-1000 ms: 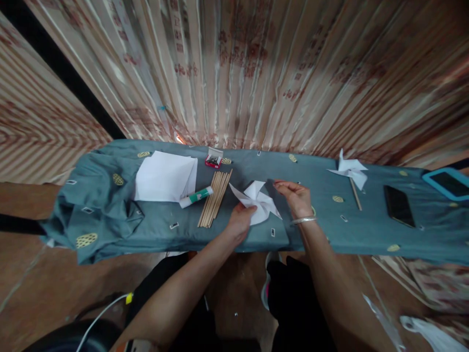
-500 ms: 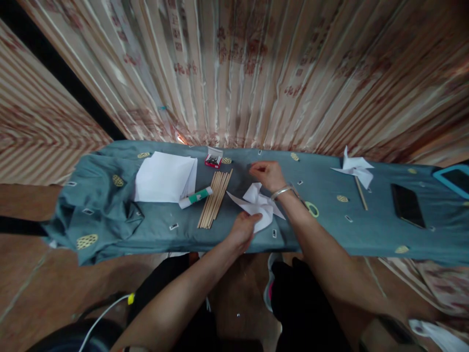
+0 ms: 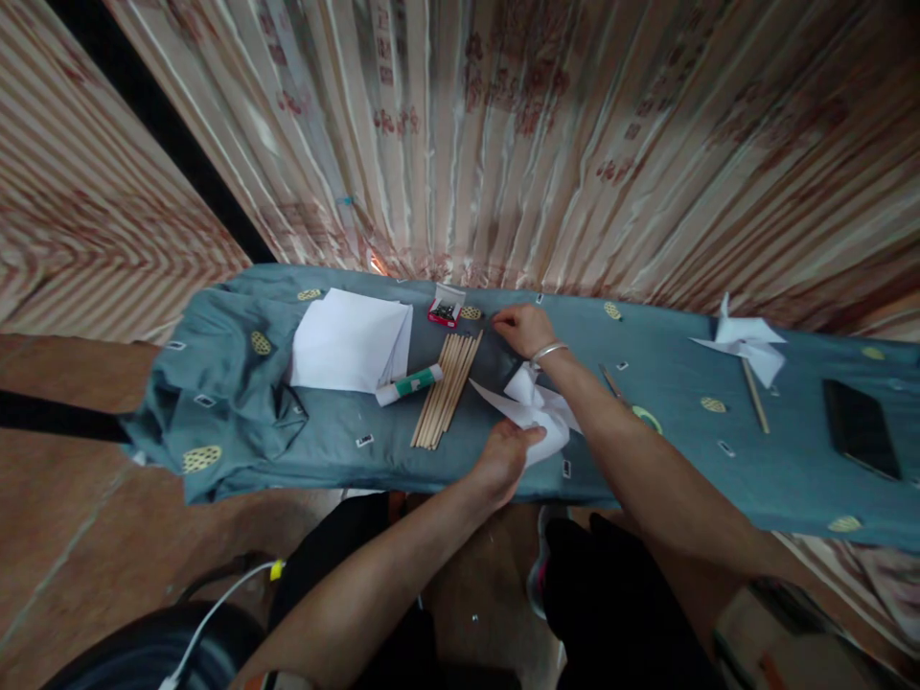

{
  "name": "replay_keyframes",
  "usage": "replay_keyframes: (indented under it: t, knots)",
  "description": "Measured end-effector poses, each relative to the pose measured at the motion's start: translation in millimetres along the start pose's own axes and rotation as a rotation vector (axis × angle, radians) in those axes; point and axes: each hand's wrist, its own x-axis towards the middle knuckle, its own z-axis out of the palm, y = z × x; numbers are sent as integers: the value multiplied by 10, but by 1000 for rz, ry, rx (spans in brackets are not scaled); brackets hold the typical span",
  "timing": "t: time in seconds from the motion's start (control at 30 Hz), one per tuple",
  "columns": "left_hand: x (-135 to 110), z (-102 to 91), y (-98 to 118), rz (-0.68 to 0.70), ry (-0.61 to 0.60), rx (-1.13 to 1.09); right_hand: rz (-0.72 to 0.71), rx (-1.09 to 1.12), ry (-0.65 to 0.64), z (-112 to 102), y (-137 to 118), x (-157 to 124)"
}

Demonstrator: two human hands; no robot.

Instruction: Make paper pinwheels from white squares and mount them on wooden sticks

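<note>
My left hand [image 3: 504, 462] pinches the near edge of a folded white paper pinwheel [image 3: 533, 408] lying on the teal cloth [image 3: 668, 450]. My right hand [image 3: 523, 328], with a silver bangle on the wrist, reaches across the pinwheel toward the back of the table. Its fingers are curled, close to a small red box of pins [image 3: 445, 310] and the far tips of a bundle of wooden sticks [image 3: 448, 387]. Whether those fingers hold anything is hidden.
A stack of white paper [image 3: 350, 337] and a green-and-white glue stick [image 3: 409, 384] lie left of the sticks. A finished pinwheel on a stick [image 3: 747, 347] and a black phone [image 3: 860, 414] lie at right. Striped curtains hang behind.
My right hand has moved from beside the pinwheel up and left toward the red box. My left hand keeps its hold on the paper. The view has shifted a little to the left.
</note>
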Motion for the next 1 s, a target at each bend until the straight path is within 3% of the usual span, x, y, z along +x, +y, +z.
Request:
replay_keyframes:
  t: [0.2,0.33,0.57,1.0]
  knots:
    - [43,7,-51,3,-6,2,79,-161,-80,-203,205,-249]
    - [37,41,-33,-8,52,-15,95,-240,-166,-269,186,-335]
    - [-21,66,-7,-24,29,-11,99,-292,-284,-299,160,-383]
    - [-71,58,5,-40,7,-45,101,-246,-276,-246,192,-276]
